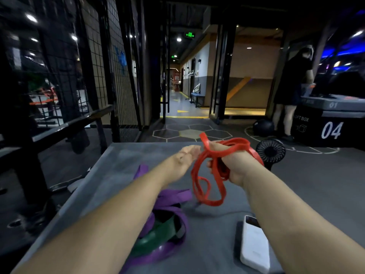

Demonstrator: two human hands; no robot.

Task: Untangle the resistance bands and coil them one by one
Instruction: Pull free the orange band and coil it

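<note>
Red band (237, 147): narrow, bright red, being held above the far middle of the grey platform (122, 167). The right hand (233, 165) is gripping it in several loose turns, some lying across the back of the hand, with long loops hanging down just clear of the platform.

Purple band (173, 196): wide, flat, lying in a loose heap on the platform's middle, with one fold reaching toward the left edge.

Green band (158, 236): dark, wide, lying curved inside the purple loops near the platform's near side, with purple strands crossing over it.
</note>
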